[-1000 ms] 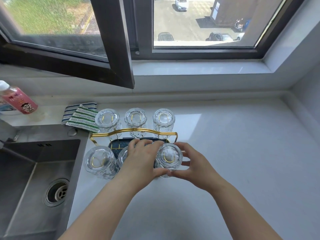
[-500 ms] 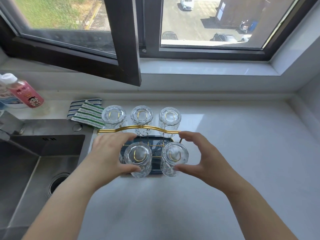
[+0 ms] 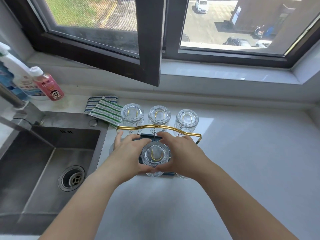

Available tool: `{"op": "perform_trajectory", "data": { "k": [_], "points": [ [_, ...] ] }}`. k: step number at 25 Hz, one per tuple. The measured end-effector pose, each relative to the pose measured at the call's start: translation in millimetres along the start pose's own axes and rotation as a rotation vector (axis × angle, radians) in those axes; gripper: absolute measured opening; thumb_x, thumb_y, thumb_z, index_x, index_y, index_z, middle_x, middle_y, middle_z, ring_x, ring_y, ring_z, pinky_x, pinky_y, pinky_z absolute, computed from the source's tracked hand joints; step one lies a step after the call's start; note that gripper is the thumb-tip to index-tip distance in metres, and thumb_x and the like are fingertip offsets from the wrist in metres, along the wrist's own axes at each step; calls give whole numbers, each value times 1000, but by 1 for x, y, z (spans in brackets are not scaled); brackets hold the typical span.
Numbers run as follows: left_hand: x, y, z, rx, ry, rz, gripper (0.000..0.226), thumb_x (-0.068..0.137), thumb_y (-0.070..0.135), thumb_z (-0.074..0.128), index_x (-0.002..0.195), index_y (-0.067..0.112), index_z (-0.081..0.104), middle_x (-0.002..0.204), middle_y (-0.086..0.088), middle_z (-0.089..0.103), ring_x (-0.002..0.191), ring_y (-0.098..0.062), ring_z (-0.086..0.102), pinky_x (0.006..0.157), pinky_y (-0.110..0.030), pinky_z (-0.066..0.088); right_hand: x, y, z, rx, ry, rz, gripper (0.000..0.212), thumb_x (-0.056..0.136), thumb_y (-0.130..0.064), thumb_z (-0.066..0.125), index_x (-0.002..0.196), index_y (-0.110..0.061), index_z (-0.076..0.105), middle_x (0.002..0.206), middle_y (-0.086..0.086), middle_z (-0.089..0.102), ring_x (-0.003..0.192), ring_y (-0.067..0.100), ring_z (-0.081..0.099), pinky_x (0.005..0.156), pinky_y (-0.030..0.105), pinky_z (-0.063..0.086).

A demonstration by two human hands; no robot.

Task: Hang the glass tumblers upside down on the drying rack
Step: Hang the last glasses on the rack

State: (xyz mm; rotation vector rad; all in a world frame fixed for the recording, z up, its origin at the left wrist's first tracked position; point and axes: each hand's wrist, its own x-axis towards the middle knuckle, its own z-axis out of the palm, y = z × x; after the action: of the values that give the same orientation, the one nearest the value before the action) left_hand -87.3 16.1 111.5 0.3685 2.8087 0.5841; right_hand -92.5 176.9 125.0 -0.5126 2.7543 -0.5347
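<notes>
Both hands, left hand (image 3: pixel 129 149) and right hand (image 3: pixel 181 151), cup 1 upturned tumbler (image 3: pixel 155 155) on the rack (image 3: pixel 158 128), fingers curled around it; 3 tumblers (image 3: pixel 159 116) behind.

1. Worktop (image 3: pixel 242 161): pale, smooth, with a steel sink (image 3: pixel 43 161) set in at the left.
2. Drying rack (image 3: pixel 158 129): stands on the worktop just right of the sink.
3. Striped cloths (image 3: pixel 105 110): lie flat behind the sink, beside the rack.
4. Pink bottle (image 3: pixel 47 85): stands at the back left.

The print on the pink bottle (image 3: pixel 49 87) is too small to read.
</notes>
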Motion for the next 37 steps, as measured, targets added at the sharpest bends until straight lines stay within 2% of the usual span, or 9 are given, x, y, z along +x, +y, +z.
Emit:
{"op": "perform_trajectory", "data": {
  "k": [3,9,13,18,22,24,28,33,37],
  "points": [
    [0,0,-1,-43,0,-2,75,69,48,70,134,32,36,140,0,38,115,3,4,113,-34,-8,-1,3,-1,62,14,-1,90,63,-50,76,136,-25,29,131,-3,58,118,21,50,103,31,28],
    [1,0,0,-19,-3,11,74,69,47,71,133,32,37,133,2,44,107,2,6,113,-36,-3,-5,5,-1,98,23,18,92,62,-53,76,137,-28,28,134,-6,56,121,21,45,105,31,26],
    [2,-5,4,-49,6,14,74,67,50,71,131,33,39,128,4,48,121,-4,12,113,-33,-6,-3,7,2,108,2,23,93,59,-57,75,135,-29,29,133,-6,57,119,19,50,107,36,28],
    [-1,-14,9,-1,44,50,87,65,59,67,138,31,29,139,8,41,135,-9,20,115,-35,-7,-2,7,1,112,-13,17,92,59,-51,78,135,-30,29,134,-6,55,118,19,52,102,35,36],
    [-21,-38,1,-57,277,100,92,53,71,53,133,27,40,136,8,47,128,-6,28,109,-27,5,-4,-3,-4,149,6,-31,88,64,-43,79,137,-30,30,140,-8,45,126,14,44,101,32,39],
    [-29,-51,-4,-123,328,-3,90,55,64,65,133,28,38,135,7,47,128,-10,30,109,-31,11,3,-14,-4,137,7,-90,84,66,-43,77,136,-28,32,142,-8,42,129,14,39,102,29,34],
    [-36,-66,3,-319,216,-214,96,58,43,81,137,29,28,140,9,40,134,-19,27,110,-41,24,30,-39,3,72,-46,-159,81,69,-40,76,136,-21,35,138,0,49,125,21,45,101,34,37],
    [-33,-73,15,-491,217,-201,83,58,37,83,130,33,40,128,12,52,117,-3,45,95,-24,34,47,-49,17,13,-101,-174,85,68,-38,77,137,-18,31,136,4,54,121,26,50,101,36,35],
    [-33,-78,15,-536,195,-213,80,54,41,84,123,37,46,121,10,57,113,1,50,96,-26,39,47,-47,21,57,-81,-150,90,64,-42,79,137,-22,30,134,2,57,121,27,50,104,35,31]
  ]
}}
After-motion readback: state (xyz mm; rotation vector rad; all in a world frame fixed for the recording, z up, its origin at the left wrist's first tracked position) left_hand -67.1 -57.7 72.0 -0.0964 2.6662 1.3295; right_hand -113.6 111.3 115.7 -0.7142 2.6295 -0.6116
